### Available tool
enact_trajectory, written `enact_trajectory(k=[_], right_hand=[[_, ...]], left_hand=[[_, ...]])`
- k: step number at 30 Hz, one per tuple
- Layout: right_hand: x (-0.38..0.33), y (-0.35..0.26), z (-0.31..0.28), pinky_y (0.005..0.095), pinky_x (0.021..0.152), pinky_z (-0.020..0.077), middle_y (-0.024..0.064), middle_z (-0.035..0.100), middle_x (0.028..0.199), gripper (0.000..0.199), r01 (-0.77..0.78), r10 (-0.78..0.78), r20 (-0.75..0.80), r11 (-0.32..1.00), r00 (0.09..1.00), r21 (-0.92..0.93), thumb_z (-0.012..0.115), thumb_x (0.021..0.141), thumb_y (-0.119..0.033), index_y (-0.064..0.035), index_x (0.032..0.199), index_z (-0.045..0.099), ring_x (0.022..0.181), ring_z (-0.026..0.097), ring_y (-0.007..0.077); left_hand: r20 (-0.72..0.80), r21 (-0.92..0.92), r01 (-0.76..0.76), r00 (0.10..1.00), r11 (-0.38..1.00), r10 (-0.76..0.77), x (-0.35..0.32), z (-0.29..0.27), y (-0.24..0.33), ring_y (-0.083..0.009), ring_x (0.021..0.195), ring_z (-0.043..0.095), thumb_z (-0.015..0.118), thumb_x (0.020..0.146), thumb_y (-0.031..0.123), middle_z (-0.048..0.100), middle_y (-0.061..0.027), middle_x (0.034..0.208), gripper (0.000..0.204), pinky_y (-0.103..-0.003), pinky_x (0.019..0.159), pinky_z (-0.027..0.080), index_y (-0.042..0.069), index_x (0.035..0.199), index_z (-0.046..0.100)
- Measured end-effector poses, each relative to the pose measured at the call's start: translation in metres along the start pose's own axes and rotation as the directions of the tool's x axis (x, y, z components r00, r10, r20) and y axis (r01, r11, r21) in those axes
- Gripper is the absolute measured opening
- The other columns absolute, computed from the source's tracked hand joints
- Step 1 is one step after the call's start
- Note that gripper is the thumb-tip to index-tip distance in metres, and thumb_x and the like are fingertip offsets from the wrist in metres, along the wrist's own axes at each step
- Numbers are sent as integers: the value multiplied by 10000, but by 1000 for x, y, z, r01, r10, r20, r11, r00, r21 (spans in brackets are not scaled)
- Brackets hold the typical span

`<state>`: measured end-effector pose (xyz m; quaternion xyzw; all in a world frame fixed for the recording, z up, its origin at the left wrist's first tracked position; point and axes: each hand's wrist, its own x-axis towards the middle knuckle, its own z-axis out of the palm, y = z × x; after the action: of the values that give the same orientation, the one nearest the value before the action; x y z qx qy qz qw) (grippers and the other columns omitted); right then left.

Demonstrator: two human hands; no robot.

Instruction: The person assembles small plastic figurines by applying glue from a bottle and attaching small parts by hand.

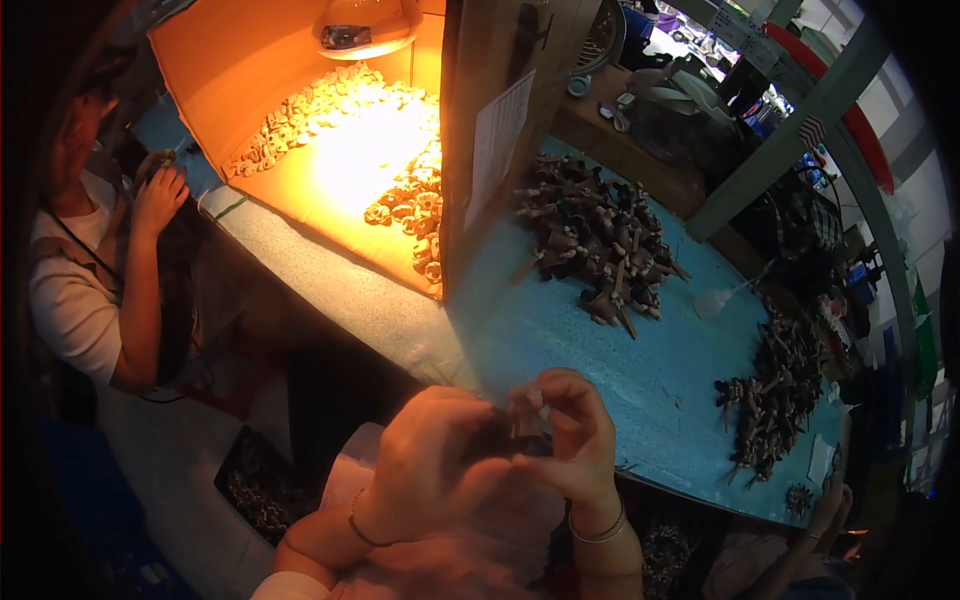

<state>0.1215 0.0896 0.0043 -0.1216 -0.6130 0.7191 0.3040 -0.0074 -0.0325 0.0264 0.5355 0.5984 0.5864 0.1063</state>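
Observation:
Close in front of my body, both hands are raised together at the table's near edge. My left hand (pixel 430 460) is closed, its fingers curled toward a small dark piece (pixel 528 425) with a paler tip. My right hand (pixel 585 440) pinches the same piece from the other side, thumb and forefinger bent round it. My fingers hide most of it, so its exact kind does not show. Beyond my hands lies a heap of small brown-and-black figure-like parts (pixel 600 235) on the blue tabletop (pixel 560 370).
At left, a lit cardboard box (pixel 310 235) holds pale ring-shaped pieces (pixel 415 205) beneath a lamp (pixel 368 30). A second heap of brown parts (pixel 775 390) lies at right. A co-worker's hand (pixel 162 195) is raised at far left; another person's hand (pixel 830 510) shows at lower right.

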Motion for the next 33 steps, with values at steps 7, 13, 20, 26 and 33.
enact_trajectory(k=[7,13,20,26,33], right_hand=[[-8,-4,0,341,927,374,94,410,1128,700,13,-41,144,981,989,192,785,530,20,-15,1135,435,1080,439,191],[-8,-3,-2,338,920,380,97,415,1124,679,-19,-10,138,978,990,210,787,534,7,-6,1126,454,1076,439,194],[-11,1,5,338,924,384,100,424,1129,682,-3,-15,67,968,998,252,806,555,-35,1,1136,451,1075,452,198],[-14,-1,6,332,939,376,99,425,1150,688,-29,30,-1,974,1000,225,814,585,-85,7,1156,443,1081,454,199],[-14,-18,2,324,905,387,101,429,1106,692,40,-34,30,977,999,-211,816,570,-128,-26,1157,466,1049,455,210]], left_hand=[[85,-184,39,996,982,-23,5,4,-4,-180,819,551,518,752,-35,544,-136,929,317,-269,723,463,-43,1067,547],[-21,-138,-54,998,989,52,-3,15,-5,-196,805,551,556,703,-22,538,-138,910,370,-288,712,473,-39,1073,548],[-34,-82,-68,997,994,65,-6,17,-5,-192,805,522,621,785,221,513,-138,941,449,-296,712,459,-65,1116,521],[36,-15,-112,993,994,113,-6,15,-7,-194,846,510,622,782,502,489,-144,978,730,-289,724,450,-92,1180,478],[72,-9,-90,993,996,90,-1,9,-2,-249,863,551,714,713,404,565,-121,982,679,-333,745,462,-32,1190,506]])
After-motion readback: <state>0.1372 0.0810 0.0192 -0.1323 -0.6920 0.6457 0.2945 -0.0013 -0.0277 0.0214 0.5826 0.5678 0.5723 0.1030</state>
